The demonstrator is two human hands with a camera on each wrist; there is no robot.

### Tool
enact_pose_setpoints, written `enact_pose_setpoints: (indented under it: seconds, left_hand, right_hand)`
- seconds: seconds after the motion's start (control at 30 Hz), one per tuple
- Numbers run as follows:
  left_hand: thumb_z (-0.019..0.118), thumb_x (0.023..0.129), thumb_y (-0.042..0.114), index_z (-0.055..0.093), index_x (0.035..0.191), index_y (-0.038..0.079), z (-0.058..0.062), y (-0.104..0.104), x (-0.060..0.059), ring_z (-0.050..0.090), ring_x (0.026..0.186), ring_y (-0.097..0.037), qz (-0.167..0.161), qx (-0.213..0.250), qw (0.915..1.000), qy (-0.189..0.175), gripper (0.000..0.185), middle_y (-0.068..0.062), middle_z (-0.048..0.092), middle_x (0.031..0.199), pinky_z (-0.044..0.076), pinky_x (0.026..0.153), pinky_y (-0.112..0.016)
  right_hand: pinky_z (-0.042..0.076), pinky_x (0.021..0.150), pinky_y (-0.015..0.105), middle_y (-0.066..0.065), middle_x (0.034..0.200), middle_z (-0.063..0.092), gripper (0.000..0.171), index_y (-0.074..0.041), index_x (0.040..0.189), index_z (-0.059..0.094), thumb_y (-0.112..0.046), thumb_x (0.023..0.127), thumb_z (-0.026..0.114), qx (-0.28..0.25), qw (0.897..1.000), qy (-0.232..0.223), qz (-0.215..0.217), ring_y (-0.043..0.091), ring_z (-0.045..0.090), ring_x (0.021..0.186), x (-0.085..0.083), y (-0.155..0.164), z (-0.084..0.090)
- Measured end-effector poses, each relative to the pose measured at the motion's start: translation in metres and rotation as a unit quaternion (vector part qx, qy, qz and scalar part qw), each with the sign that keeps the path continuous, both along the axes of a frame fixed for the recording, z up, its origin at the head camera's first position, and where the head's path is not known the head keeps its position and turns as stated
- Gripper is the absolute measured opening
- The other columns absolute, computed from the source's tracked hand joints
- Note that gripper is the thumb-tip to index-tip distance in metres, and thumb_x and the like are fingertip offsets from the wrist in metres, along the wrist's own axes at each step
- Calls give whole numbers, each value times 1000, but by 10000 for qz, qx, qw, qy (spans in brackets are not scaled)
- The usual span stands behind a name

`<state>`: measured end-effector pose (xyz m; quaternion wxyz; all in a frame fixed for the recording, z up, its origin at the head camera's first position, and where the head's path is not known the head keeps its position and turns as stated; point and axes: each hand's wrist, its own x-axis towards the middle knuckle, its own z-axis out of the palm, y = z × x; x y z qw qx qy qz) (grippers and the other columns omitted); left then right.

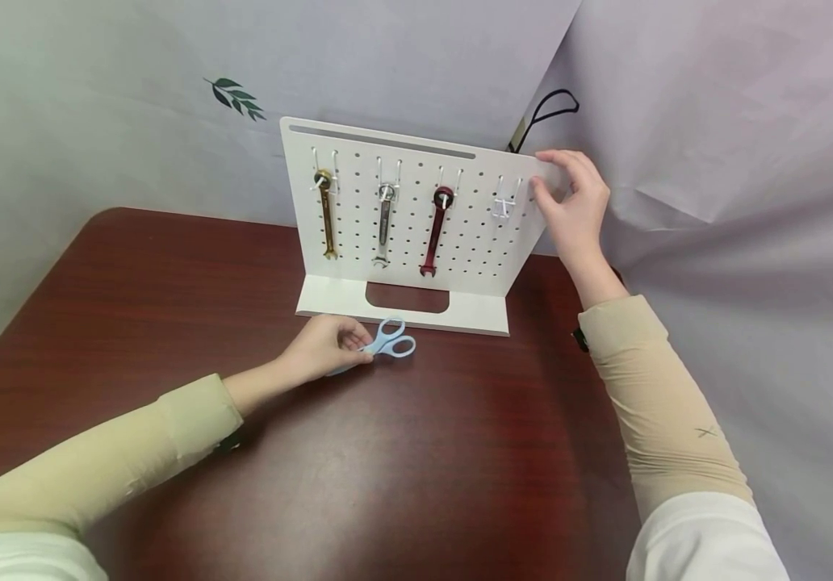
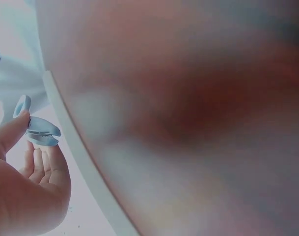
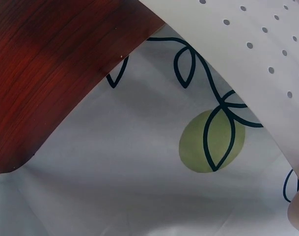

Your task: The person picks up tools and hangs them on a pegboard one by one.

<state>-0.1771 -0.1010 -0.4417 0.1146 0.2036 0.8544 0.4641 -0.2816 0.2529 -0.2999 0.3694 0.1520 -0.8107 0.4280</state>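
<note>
The scissors [image 1: 386, 342] lie flat on the table [image 1: 460, 452], just in front of the pegboard [image 1: 416, 210] base. They appear light and rigid, with smooth plastic loops and closed blades, so they would probably slide easily on the polished wood. The best hold is likely at the pivot or through the loops. The left hand [image 1: 325, 347] covers the blade end, and its fingers [image 1: 358, 337] pinch the scissors near the pivot, with the loops pointing away to the right. The left wrist view is blurred, so the exact contact cannot be confirmed. The right hand [image 1: 572, 206] grips the pegboard's upper right edge, fingers curled over it.
</note>
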Motion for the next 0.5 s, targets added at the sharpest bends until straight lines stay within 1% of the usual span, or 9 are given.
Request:
enact_pose_setpoints:
  seconds: [0.07,0.13,0.27,0.37,0.5]
  left_hand:
    - [86,85,3,78,95,-1,5,6,-2,67,73,-8,4,185,9998,-106,14,-9,77,82,57,68,-20]
    - [86,85,2,78,97,-2,11,12,-4,68,74,-8,16,339,9993,-137,15,-11,78,84,57,68,-19]
    - [86,85,2,79,100,-3,22,24,-9,70,77,-9,87,613,9981,-56,17,-14,79,90,58,71,-18]
    - [86,87,3,79,103,-3,32,33,-13,71,81,-13,154,778,9969,20,19,-16,79,93,58,74,-18]
    - [85,88,5,78,107,-4,46,47,-19,73,86,-18,325,1061,9938,17,22,-18,79,98,60,77,-20]
  right_hand:
    - [48,99,15,17,116,75,23,2,116,78,5,94,74,-14,10000,-3,-1,-7,59,107,0,0,0]
    - [48,99,15,17,116,75,23,2,116,78,5,94,74,-16,10000,-9,-2,-8,58,107,0,0,0]
    - [48,99,15,17,116,75,23,2,116,78,4,93,75,-52,10000,-23,19,-6,59,107,0,0,0]
    - [48,99,15,17,115,75,23,1,115,78,4,92,75,-89,10000,-31,32,-3,60,107,0,-1,1]
    - [48,98,15,16,114,76,23,2,115,78,4,92,76,-74,10000,21,52,0,61,107,0,-1,2]
